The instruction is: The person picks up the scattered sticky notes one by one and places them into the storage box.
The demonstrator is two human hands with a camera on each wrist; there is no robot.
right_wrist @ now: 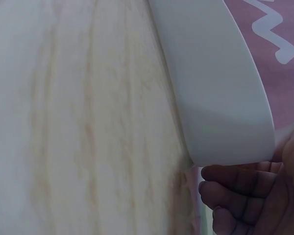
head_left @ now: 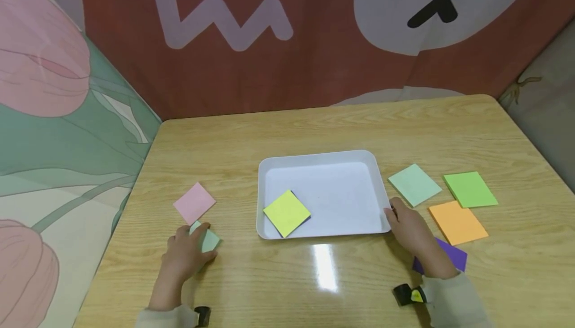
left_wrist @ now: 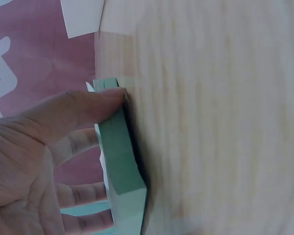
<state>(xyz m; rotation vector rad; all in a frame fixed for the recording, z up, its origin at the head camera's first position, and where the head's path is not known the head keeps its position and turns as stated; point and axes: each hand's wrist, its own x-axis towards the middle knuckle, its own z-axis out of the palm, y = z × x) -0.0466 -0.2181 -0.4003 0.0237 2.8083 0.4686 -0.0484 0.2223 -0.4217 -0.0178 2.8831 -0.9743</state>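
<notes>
The left hand (head_left: pixel 186 251) pinched a small pale green pad (head_left: pixel 209 241) close to a pink pad (head_left: pixel 194 203), left of the white tray (head_left: pixel 332 198) on the worktop (head_left: pixel 287 133). The right hand (head_left: pixel 408 226) held the tray by its near right corner. A yellow pad (head_left: pixel 286 213) lay in the tray's near left corner. An orange pad (head_left: pixel 457 222) lay off to the right.

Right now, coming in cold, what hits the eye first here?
Likely the white tray, central on the table, with a yellow square in its near left part and the right grip at its near right corner. Then the loud red-brown backdrop behind, with its pale zigzag. To the tray's right, a mint square, lime square, orange square and purple square; at left, the left grip holds a small green pad by a pink square.
</notes>
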